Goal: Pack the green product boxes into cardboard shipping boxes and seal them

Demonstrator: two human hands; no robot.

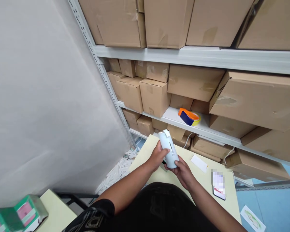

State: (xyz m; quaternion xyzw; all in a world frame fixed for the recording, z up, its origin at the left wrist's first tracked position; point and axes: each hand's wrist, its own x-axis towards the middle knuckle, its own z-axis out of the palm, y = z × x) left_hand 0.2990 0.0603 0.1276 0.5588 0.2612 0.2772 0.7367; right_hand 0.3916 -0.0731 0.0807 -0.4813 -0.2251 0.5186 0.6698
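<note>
Above the table, a pale blue cylindrical bottle (169, 150) with dark lettering and a small tab at its top end is held in both hands, tilted. My left hand (159, 154) grips its left side, the thumb lying across the front near the lettering. Around the lower end are the fingers of my right hand (181, 170), thumb on the front near the base. Part of a dark item shows just beneath the hands; its kind is hidden.
On the pale table (147, 151) lie a white card (199, 163) and a phone (218, 187). Behind stands a shelf (198, 127) with cardboard boxes (154, 96) and an orange-and-blue tape dispenser (188, 116). Green-and-pink boxes (26, 212) sit at lower left. White strips (116, 172) litter the floor.
</note>
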